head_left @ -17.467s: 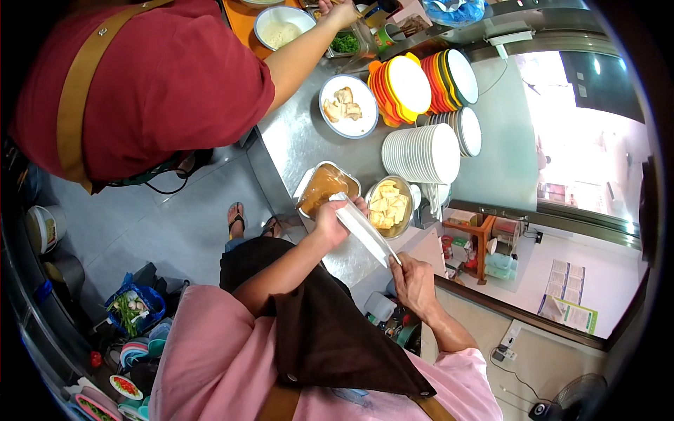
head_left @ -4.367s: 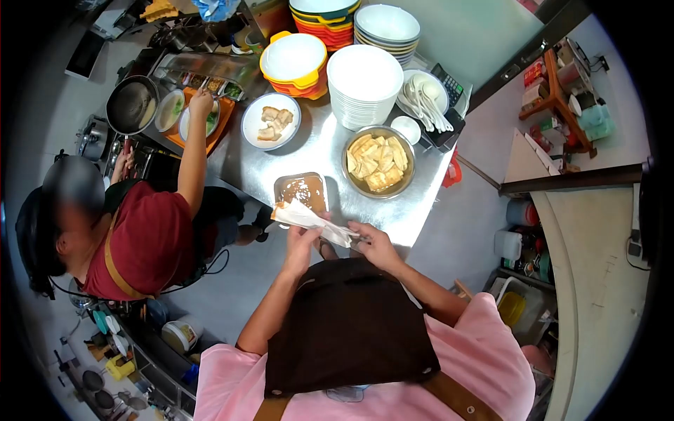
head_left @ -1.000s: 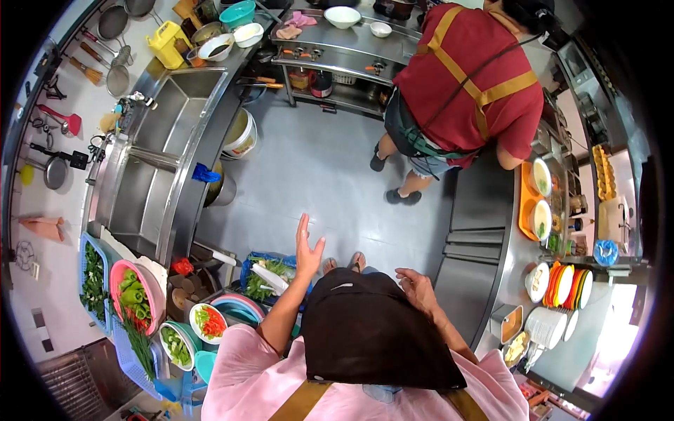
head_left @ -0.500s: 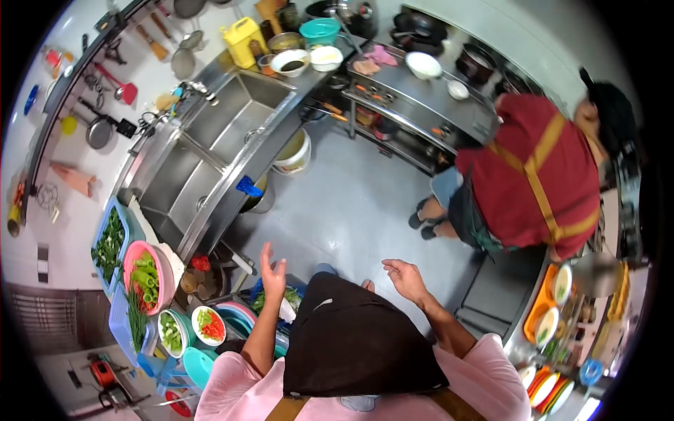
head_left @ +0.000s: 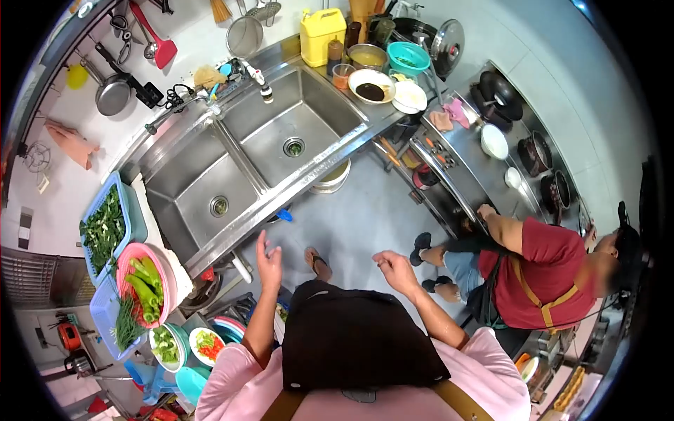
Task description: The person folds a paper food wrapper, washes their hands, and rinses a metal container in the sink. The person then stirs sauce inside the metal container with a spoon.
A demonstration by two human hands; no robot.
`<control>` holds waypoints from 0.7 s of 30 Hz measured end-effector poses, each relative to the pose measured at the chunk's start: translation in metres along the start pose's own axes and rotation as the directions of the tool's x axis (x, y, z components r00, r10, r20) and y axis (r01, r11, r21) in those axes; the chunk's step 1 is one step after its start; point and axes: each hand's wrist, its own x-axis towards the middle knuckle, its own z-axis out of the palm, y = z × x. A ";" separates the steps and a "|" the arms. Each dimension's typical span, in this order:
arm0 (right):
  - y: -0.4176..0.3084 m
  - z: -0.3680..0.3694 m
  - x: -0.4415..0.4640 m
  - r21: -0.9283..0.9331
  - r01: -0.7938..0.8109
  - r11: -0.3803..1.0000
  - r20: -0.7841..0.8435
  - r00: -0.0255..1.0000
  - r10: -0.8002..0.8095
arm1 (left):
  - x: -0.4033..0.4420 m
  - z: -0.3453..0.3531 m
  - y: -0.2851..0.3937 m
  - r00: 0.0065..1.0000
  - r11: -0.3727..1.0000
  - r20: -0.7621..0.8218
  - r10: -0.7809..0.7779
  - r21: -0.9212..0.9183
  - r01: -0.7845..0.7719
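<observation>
My left hand is raised in front of the apron, fingers apart and nothing in it. It is nearest the front edge of the steel double sink. On the other side, my right hand hangs over the floor with its fingers loosely bent, holding nothing. Neither hand touches anything. Left of the sink, a pink basin holds green peppers, beside a blue basket of chopped leafy greens. Lower down are a bowl of cut lettuce-like greens and a white bowl of chopped red and green pieces.
A co-worker in a red shirt stands at the steel stove counter on the right. A yellow jug, a bowl of dark sauce and a teal bowl stand beyond the sink. A white bucket sits under it.
My view has turned and moved nearer the sink, and one foot has come forward. The co-worker has turned, with an arm at the stove counter. My right fingers are more bent.
</observation>
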 end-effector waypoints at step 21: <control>-0.220 0.036 0.507 0.041 0.527 0.849 0.084 0.844 -0.529 | 0.263 0.040 0.043 0.979 0.994 -0.176 -0.103 -0.065 0.092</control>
